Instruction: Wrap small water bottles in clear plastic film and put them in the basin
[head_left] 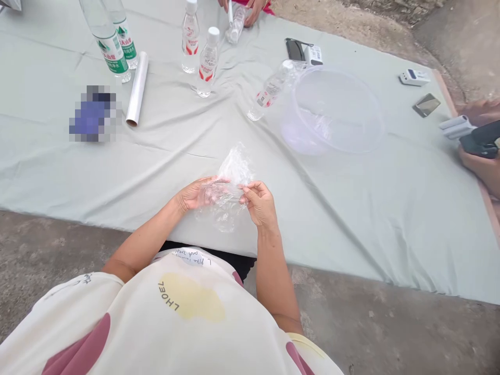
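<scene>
A crumpled piece of clear plastic film (235,165) is between my two hands, over the table's near edge. My left hand (199,194) holds it from the left, with the fingers showing blurrily through the film. On the other side, my right hand (258,200) pinches the film's edge between thumb and fingers. Part of the film bunches up beyond my fingers, and a loose part hangs below them. Left of my hands lies a roll of plastic wrap (138,91) on the cloth-covered table (167,151).
A translucent basin (336,112) stands right, with a tilted bottle (269,92) against it. Two small bottles (208,65) and two large bottles (111,52) stand farther back. A pixelated blue thing (92,114) lies left. Other people's hands (253,10) work at the back and right edge.
</scene>
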`<control>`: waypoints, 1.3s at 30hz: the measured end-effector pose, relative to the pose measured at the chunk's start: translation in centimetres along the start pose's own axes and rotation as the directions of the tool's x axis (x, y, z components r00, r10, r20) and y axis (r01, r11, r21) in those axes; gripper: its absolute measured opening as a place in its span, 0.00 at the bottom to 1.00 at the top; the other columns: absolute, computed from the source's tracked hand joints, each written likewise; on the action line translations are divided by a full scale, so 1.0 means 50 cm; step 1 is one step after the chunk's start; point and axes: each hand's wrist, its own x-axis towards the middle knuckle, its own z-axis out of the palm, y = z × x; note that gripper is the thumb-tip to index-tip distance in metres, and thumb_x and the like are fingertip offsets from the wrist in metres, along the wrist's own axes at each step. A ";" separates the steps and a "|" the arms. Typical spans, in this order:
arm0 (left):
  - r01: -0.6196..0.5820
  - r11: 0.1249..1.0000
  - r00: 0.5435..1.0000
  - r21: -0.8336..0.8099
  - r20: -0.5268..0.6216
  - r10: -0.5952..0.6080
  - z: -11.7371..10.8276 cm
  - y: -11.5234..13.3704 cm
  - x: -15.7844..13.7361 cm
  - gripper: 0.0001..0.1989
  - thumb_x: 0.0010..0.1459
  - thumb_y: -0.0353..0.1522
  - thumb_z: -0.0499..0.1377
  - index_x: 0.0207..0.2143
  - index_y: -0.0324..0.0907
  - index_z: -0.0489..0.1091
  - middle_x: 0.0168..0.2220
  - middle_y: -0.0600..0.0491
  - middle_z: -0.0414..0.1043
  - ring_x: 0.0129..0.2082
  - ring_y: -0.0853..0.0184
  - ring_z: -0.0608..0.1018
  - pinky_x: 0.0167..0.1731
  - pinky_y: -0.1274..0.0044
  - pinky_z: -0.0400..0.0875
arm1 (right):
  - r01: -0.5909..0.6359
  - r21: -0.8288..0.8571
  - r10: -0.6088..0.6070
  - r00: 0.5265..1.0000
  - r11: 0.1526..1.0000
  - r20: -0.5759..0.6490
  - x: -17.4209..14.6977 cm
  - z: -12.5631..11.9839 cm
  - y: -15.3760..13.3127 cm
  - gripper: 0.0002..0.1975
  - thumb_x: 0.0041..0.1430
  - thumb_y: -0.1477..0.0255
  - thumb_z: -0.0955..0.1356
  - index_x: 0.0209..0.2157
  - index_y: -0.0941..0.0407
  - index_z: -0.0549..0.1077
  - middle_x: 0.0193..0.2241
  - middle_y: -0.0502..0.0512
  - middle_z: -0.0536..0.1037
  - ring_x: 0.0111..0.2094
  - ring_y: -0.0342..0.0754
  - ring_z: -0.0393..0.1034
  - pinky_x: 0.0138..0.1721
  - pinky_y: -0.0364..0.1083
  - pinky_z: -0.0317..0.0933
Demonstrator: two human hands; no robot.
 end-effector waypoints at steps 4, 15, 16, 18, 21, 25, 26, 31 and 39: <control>-0.080 0.983 0.968 0.167 -0.221 0.116 0.005 -0.006 0.008 0.08 0.51 0.30 0.68 0.33 0.39 0.73 0.30 0.53 0.75 0.21 0.75 0.74 0.18 0.83 0.64 | 0.030 -0.005 -0.030 0.992 1.000 -0.126 0.003 -0.029 0.009 0.16 0.42 0.67 0.78 0.28 0.54 0.69 0.28 0.46 0.77 0.21 0.36 0.64 0.27 0.40 0.60; -0.007 0.206 0.228 0.979 -0.199 0.953 0.000 0.017 -0.049 0.17 0.62 0.34 0.57 0.53 0.44 0.64 0.53 0.43 0.69 0.50 0.61 0.74 0.44 0.68 0.71 | -0.018 -0.402 -0.086 0.967 0.916 -0.239 0.019 -0.025 0.031 0.16 0.57 0.55 0.67 0.37 0.54 0.72 0.40 0.54 0.79 0.32 0.44 0.71 0.40 0.48 0.65; 0.035 0.070 0.197 0.997 -0.075 0.977 0.005 0.014 -0.047 0.15 0.62 0.34 0.57 0.51 0.43 0.66 0.51 0.43 0.70 0.49 0.60 0.74 0.45 0.67 0.71 | -0.023 -0.519 -0.112 0.967 0.854 -0.227 0.025 -0.012 0.037 0.17 0.59 0.55 0.65 0.39 0.54 0.72 0.42 0.55 0.79 0.34 0.46 0.72 0.42 0.49 0.65; 0.079 -0.244 0.278 0.967 0.213 0.937 0.018 0.004 -0.036 0.07 0.63 0.33 0.56 0.44 0.43 0.70 0.45 0.45 0.73 0.47 0.60 0.75 0.45 0.66 0.70 | -0.015 -0.731 -0.184 0.964 0.682 -0.192 0.042 0.018 0.048 0.18 0.59 0.56 0.65 0.44 0.55 0.73 0.43 0.58 0.78 0.39 0.52 0.72 0.45 0.53 0.64; -0.095 -0.635 0.592 0.767 0.556 0.583 0.033 -0.011 -0.013 0.11 0.64 0.26 0.52 0.38 0.46 0.73 0.42 0.50 0.77 0.48 0.63 0.76 0.48 0.67 0.69 | 0.051 -0.904 -0.273 0.959 0.424 -0.073 0.066 0.057 0.065 0.20 0.59 0.64 0.66 0.51 0.56 0.71 0.46 0.62 0.75 0.45 0.56 0.70 0.45 0.53 0.63; -0.099 -0.708 0.807 0.700 0.473 0.355 0.010 0.007 -0.015 0.16 0.59 0.25 0.59 0.48 0.47 0.73 0.52 0.47 0.75 0.62 0.55 0.68 0.61 0.55 0.59 | 0.124 -0.924 -0.258 0.966 0.363 0.029 0.074 0.050 0.069 0.19 0.60 0.71 0.63 0.53 0.54 0.71 0.44 0.60 0.75 0.41 0.52 0.71 0.43 0.50 0.63; -0.011 -0.688 0.837 0.725 0.384 0.390 -0.007 0.021 -0.027 0.19 0.57 0.27 0.63 0.51 0.46 0.72 0.55 0.44 0.73 0.64 0.51 0.66 0.62 0.52 0.56 | 0.112 -0.922 -0.250 0.968 0.372 0.016 0.072 0.036 0.066 0.19 0.60 0.71 0.63 0.52 0.54 0.72 0.43 0.59 0.75 0.40 0.52 0.71 0.42 0.50 0.63; 0.311 -0.517 0.836 0.798 0.029 0.548 -0.114 0.097 -0.129 0.25 0.58 0.39 0.64 0.57 0.46 0.68 0.67 0.39 0.58 0.69 0.45 0.56 0.63 0.49 0.50 | 0.001 -0.921 -0.231 0.968 0.389 -0.097 0.043 -0.069 0.044 0.18 0.59 0.68 0.64 0.50 0.54 0.74 0.43 0.59 0.75 0.34 0.50 0.70 0.41 0.52 0.63; 0.297 -0.331 0.578 0.896 0.108 0.809 -0.069 0.089 -0.144 0.17 0.67 0.32 0.49 0.54 0.45 0.69 0.56 0.42 0.71 0.58 0.54 0.72 0.56 0.60 0.64 | 0.207 -0.874 -0.486 0.873 0.439 -0.037 0.005 -0.086 -0.010 0.15 0.64 0.62 0.62 0.47 0.52 0.73 0.46 0.59 0.76 0.41 0.52 0.72 0.44 0.54 0.66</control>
